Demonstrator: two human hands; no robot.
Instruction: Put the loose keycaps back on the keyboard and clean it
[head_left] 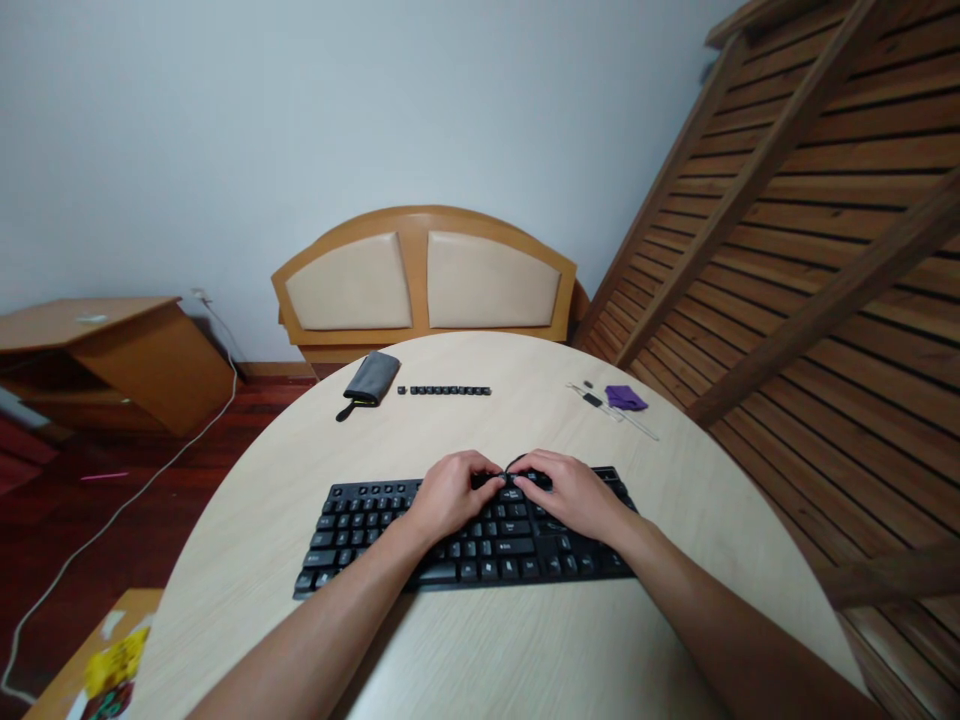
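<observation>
A black keyboard (450, 572) lies flat on the round table, its lower rows showing under my forearms. My left hand (454, 492) rests over its upper middle part, thumb and forefinger drawn together near the top edge. Just beside it, my right hand (574, 492) is bent the same way, its fingertips almost meeting the left ones. Whatever the fingertips grip there is too small and covered to make out. A thin dark curve, maybe the cable, shows between the hands. Beyond the keyboard, several loose black keycaps (450, 390) stand in a row.
On the pale round table (315, 440) are a grey pouch (373, 378), a purple cloth (625, 398) and thin wire tools (637, 427) with a small black piece (592, 399). A headboard (420, 270) stands behind; a slatted wooden frame (810, 230) leans at right.
</observation>
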